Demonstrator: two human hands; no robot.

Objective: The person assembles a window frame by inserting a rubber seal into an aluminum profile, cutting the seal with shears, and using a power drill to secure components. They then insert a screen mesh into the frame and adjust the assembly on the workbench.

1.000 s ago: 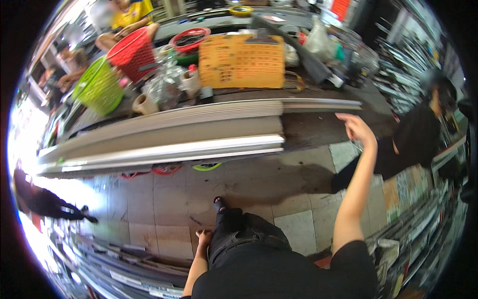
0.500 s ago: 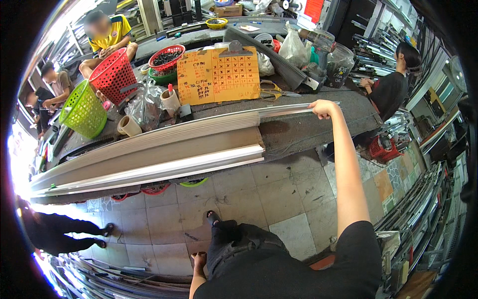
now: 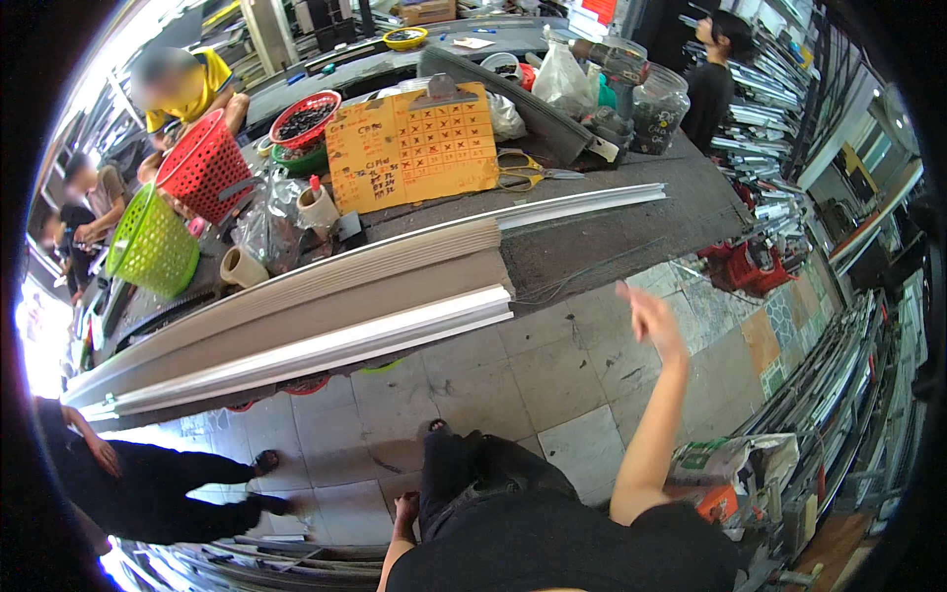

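Observation:
My right hand (image 3: pixel 653 321) is in the air over the tiled floor, off the bench's front edge, with its fingers apart and nothing in them. At my side hangs my left hand (image 3: pixel 405 507), small and seen from above; its fingers are not clear. On the dark workbench (image 3: pixel 612 237) lie a stack of long beige-grey profiles (image 3: pixel 395 266) and a white profile (image 3: pixel 395 342) along the front edge. A thin silver-white profile (image 3: pixel 592 205) sticks out past the stack's right end, apart from my hand.
Behind the profiles stand an orange marked card (image 3: pixel 414 148), yellow-handled scissors (image 3: pixel 523 178), a red basket (image 3: pixel 205 168), a green basket (image 3: pixel 153 242) and jars (image 3: pixel 659 109). A person (image 3: pixel 138 464) stands at left; another (image 3: pixel 715 89) is at right. Metal lengths (image 3: pixel 838 414) line the right side.
My right hand has let go of the thin profile's end and come down and back from the bench. The person at right has moved farther back; the one at lower left has come closer.

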